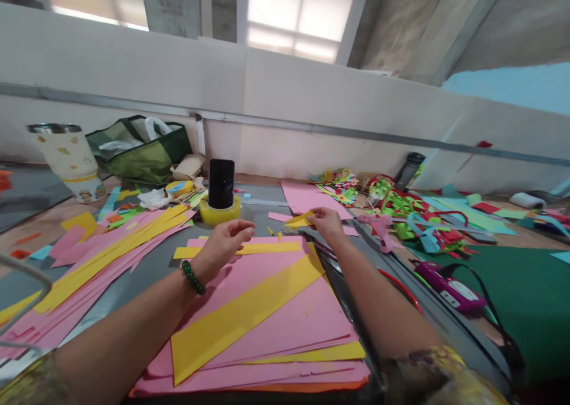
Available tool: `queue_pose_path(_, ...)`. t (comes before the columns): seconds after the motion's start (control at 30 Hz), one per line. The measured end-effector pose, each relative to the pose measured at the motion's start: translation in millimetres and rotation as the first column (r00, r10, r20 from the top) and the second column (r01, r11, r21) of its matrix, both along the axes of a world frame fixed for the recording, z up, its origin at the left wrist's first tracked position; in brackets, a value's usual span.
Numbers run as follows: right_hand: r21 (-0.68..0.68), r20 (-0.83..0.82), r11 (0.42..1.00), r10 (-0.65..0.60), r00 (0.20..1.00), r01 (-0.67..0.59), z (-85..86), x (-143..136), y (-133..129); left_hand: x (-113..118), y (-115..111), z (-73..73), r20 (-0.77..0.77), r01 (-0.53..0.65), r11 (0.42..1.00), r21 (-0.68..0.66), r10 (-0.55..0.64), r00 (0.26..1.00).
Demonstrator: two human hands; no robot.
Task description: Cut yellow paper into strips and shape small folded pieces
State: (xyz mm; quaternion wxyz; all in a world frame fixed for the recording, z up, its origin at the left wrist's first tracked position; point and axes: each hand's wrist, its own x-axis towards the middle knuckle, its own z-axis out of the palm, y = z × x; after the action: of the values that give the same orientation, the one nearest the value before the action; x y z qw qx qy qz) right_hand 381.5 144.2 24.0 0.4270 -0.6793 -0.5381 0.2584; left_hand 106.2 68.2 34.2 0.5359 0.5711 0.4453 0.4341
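The right hand pinches a small yellow paper, thumb and fingers closed on it, just beyond the far right corner of the pink pile. This piece looks thin and short. Above the pile's far edge, the left hand has half-bent fingers, slightly apart from the thumb, seemingly without anything.

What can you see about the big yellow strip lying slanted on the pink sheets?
The big yellow strip is plain, long and straight-edged. It looks like thin paper or foam, but I can't tell which. It lies flat, slanting across the pink sheets, which touch it from below. Its near end is at the left, its far end at the right. Neither the left hand nor the right hand touches it.
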Motion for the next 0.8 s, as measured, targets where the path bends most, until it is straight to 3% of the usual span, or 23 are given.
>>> queue_pose_path(0.17,-0.054,0.322,0.995,-0.061,0.945,0.083,-15.2,-3,0,1,-1,0.6,-0.102,0.0,0.981,0.194,0.02,0.995)
queue_pose_path(0.37,0.001,0.576,0.988,-0.124,0.808,0.152,-3.2,-4,-14,-6,10,1.6,-0.139,-0.058,0.936,0.347,0.112,0.984)
queue_pose_path(0.63,0.154,0.666,0.988,-0.094,0.74,-0.013,18.1,-9,-23,-9,12,4.3,-0.147,-0.058,0.899,0.434,0.135,0.98)
queue_pose_path(0.7,0.163,0.685,0.986,-0.09,0.723,-0.031,21.8,-12,-25,-11,3,14.8,-0.109,0.026,0.924,0.382,0.017,0.994)
queue_pose_path(0.73,0.162,0.696,0.986,-0.09,0.713,-0.033,23.5,-13,-27,-14,-4,22.5,-0.082,0.128,0.932,0.338,-0.106,0.991)
queue_pose_path(0.77,0.157,0.707,0.987,-0.09,0.702,-0.033,25.2,-15,-28,-16,-12,31.5,-0.059,0.279,0.917,0.284,-0.273,0.96)
queue_pose_path(0.8,0.148,0.719,0.988,-0.086,0.69,-0.032,26.9,-16,-30,-19,-22,41.4,-0.039,0.457,0.857,0.238,-0.462,0.886)
